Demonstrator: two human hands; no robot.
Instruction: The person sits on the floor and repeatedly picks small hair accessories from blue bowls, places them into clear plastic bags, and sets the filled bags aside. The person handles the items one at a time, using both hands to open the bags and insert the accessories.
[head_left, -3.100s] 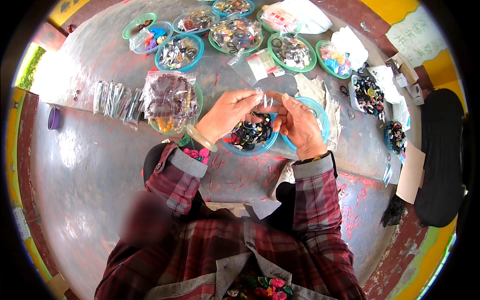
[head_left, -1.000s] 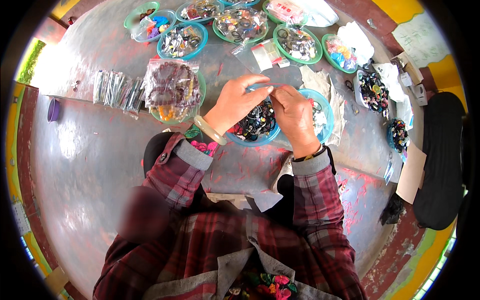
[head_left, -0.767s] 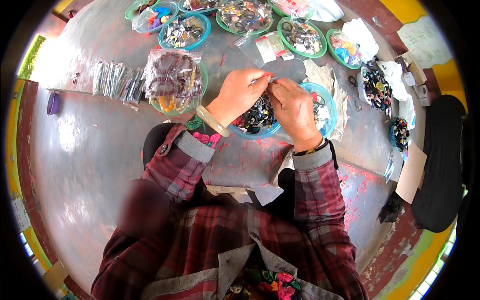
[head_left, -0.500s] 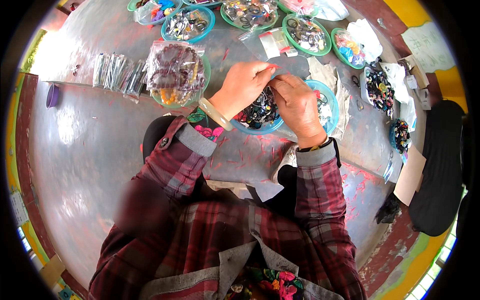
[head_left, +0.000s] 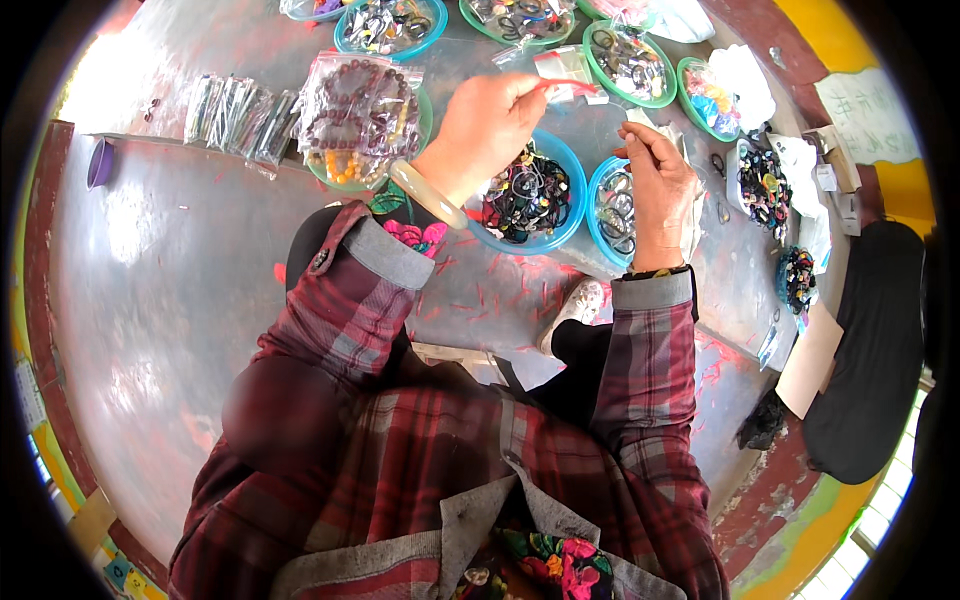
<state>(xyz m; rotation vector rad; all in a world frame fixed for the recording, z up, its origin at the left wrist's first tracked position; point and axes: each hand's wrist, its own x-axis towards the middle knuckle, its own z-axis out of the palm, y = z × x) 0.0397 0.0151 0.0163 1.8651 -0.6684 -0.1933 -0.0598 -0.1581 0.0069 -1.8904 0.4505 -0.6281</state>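
Note:
My left hand (head_left: 487, 128), with a pale bangle (head_left: 428, 194) at its wrist, pinches a thin red strip (head_left: 568, 86) that sticks out to the right. Below it stands a blue bowl (head_left: 578, 190) of tangled dark cords and small coloured pieces (head_left: 527, 195). My right hand (head_left: 660, 190) is apart from the left, above a smaller blue bowl (head_left: 597, 222) of dark rings in clear bags. Its fingers are bent and loosely parted, and I see nothing between them.
Bagged dark red bead strings (head_left: 355, 110) lie over a green bowl at left, beside slim packets (head_left: 240, 120). Several bowls of bagged trinkets line the far side, including a green bowl (head_left: 630, 65). Scissors (head_left: 722, 210) lie at right near a white tray (head_left: 745, 180). Red scraps litter the surface.
My hands have parted: the right moved right, off the red strip, and the left moved slightly up, still pinching it. The bowl of cords now shows more fully.

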